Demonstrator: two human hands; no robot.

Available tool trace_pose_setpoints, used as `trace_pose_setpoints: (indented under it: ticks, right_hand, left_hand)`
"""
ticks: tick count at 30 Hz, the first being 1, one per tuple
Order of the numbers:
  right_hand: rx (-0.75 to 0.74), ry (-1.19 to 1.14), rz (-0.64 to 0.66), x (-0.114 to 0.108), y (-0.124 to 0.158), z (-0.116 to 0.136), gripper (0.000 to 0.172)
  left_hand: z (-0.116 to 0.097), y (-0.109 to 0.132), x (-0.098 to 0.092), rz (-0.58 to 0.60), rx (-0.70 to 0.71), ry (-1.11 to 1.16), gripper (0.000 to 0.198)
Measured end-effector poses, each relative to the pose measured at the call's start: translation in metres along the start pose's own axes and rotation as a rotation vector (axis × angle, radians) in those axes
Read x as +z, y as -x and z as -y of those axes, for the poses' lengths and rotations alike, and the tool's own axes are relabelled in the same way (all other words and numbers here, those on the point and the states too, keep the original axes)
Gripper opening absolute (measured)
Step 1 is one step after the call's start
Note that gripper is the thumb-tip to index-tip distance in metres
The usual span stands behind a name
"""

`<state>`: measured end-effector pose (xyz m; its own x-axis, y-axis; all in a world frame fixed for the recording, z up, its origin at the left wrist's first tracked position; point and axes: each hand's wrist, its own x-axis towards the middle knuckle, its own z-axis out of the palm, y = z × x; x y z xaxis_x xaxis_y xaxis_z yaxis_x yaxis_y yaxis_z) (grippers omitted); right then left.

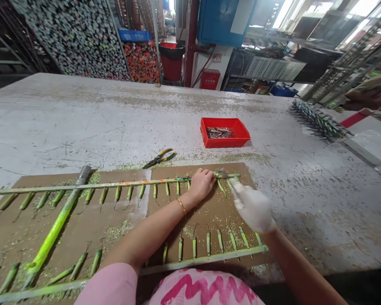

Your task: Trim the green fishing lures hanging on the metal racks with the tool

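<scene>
My left hand point(202, 184), bare with a gold bangle, lies closed over a long green-crusted bar point(92, 185) hung with a row of green fishing lure bodies point(129, 193) on wire loops. My right hand point(252, 207), in a white glove, is blurred beside the bar's right end. A small grey blurred object point(221, 173) sits just beyond its fingertips, and I cannot tell whether it is held. Both hands are over a brown board point(220, 212). Pliers with yellow-green handles point(158, 159) lie beyond it. A hammer-like tool point(52, 233) with a neon-green handle lies to the left.
A grey, paint-flecked table point(82, 127) carries green dust and a red tray point(224, 143) of small metal parts. A rack of painted lures point(317, 120) lies at the right. Another lure bar point(206, 258) runs near my body. Dense lure racks and a red bin point(171, 59) stand behind.
</scene>
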<state>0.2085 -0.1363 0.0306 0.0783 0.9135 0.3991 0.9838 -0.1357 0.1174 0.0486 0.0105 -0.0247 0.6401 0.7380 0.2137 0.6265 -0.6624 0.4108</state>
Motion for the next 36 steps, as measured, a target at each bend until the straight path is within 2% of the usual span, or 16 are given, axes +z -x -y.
trace_pose_setpoints:
  ticks: [2, 7, 12, 13, 16, 17, 18, 22, 23, 26, 27, 28, 31, 32, 33, 36]
  right_hand:
    - [-0.069, 0.022, 0.082, 0.003, -0.002, 0.001, 0.042]
    - [0.065, 0.002, -0.238, 0.001, -0.001, -0.003, 0.042]
    - [-0.125, 0.064, 0.028, 0.003, -0.002, -0.003, 0.042]
    - [-0.110, 0.050, -0.006, 0.002, -0.002, -0.003, 0.042]
    - [0.063, 0.010, -0.263, -0.001, 0.000, -0.006, 0.040]
    - [0.087, 0.012, -0.299, 0.000, 0.000, -0.006, 0.040]
    - [0.064, 0.021, -0.276, 0.000, 0.000, -0.006, 0.040]
    - [-0.151, 0.052, 0.006, 0.004, -0.001, -0.005, 0.047]
    - [-0.133, 0.048, -0.008, 0.004, -0.001, -0.006, 0.048]
    - [0.044, 0.030, -0.224, 0.003, 0.000, -0.010, 0.045]
    - [0.075, 0.033, -0.253, 0.004, 0.000, -0.011, 0.045]
    - [0.063, 0.039, -0.226, 0.005, 0.000, -0.011, 0.045]
    - [-0.103, 0.060, 0.010, 0.008, -0.001, -0.009, 0.047]
    - [-0.125, 0.063, 0.044, 0.008, -0.002, -0.009, 0.046]
    - [-0.103, 0.062, 0.024, 0.008, -0.002, -0.008, 0.045]
    - [0.074, 0.059, -0.195, 0.007, -0.001, -0.008, 0.042]
  left_hand:
    - [0.001, 0.000, 0.001, 0.002, -0.011, -0.007, 0.017]
    - [0.001, 0.001, 0.001, 0.000, 0.026, -0.028, 0.015]
    - [-0.001, 0.001, 0.000, 0.009, 0.024, -0.033, 0.021]
    - [-0.001, 0.001, 0.000, 0.007, 0.028, -0.032, 0.022]
    - [0.000, 0.001, 0.001, -0.017, 0.041, -0.040, 0.024]
    - [0.000, 0.001, 0.002, -0.027, 0.043, -0.044, 0.024]
    - [0.000, 0.001, 0.002, -0.035, 0.044, -0.048, 0.023]
    - [0.001, 0.000, 0.004, -0.034, 0.058, -0.057, 0.023]
    - [0.001, 0.000, 0.004, -0.033, 0.064, -0.062, 0.024]
    - [0.000, 0.000, 0.004, -0.044, 0.075, -0.083, 0.026]
    - [0.000, 0.000, 0.004, -0.047, 0.080, -0.088, 0.026]
    - [0.000, 0.000, 0.004, -0.049, 0.083, -0.094, 0.026]
    - [0.001, 0.000, 0.006, -0.045, 0.100, -0.106, 0.026]
    - [0.002, 0.001, 0.007, -0.044, 0.108, -0.110, 0.026]
    - [0.002, 0.001, 0.008, -0.048, 0.119, -0.114, 0.026]
    - [0.004, 0.001, 0.010, -0.075, 0.143, -0.129, 0.028]
